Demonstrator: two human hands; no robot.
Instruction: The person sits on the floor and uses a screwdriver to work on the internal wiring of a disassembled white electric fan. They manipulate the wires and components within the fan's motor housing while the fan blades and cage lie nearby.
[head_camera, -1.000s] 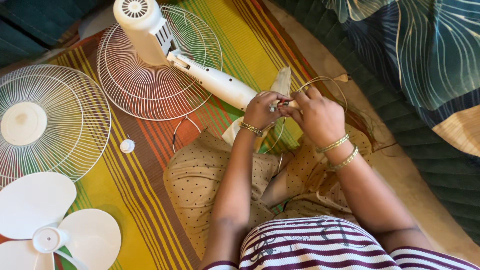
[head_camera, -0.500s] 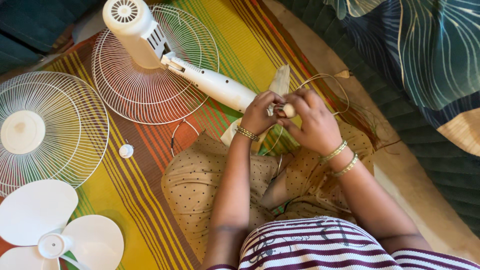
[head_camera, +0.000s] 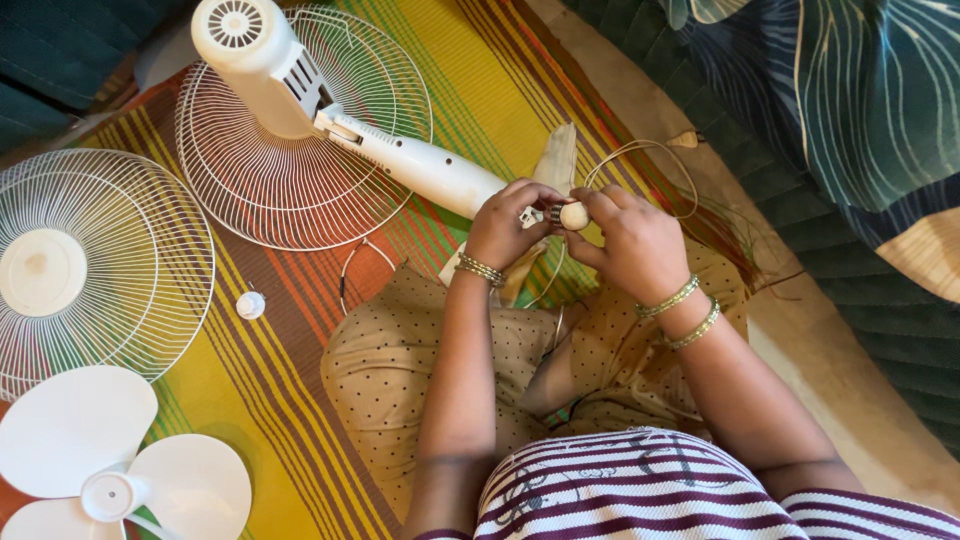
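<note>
Flanking fan body (head_camera: 400, 160), wire grilles (head_camera: 95, 260)

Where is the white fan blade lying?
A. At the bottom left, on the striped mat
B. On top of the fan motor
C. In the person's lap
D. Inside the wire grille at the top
A: the white fan blade lies flat on the striped mat at the bottom left, below a wire grille, well away from both hands, which meet over a small round knob.

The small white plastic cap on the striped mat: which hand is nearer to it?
Left. The left hand is above the person's knee, to the right of the small white plastic cap. The right hand is further right, beyond the left hand.
</note>
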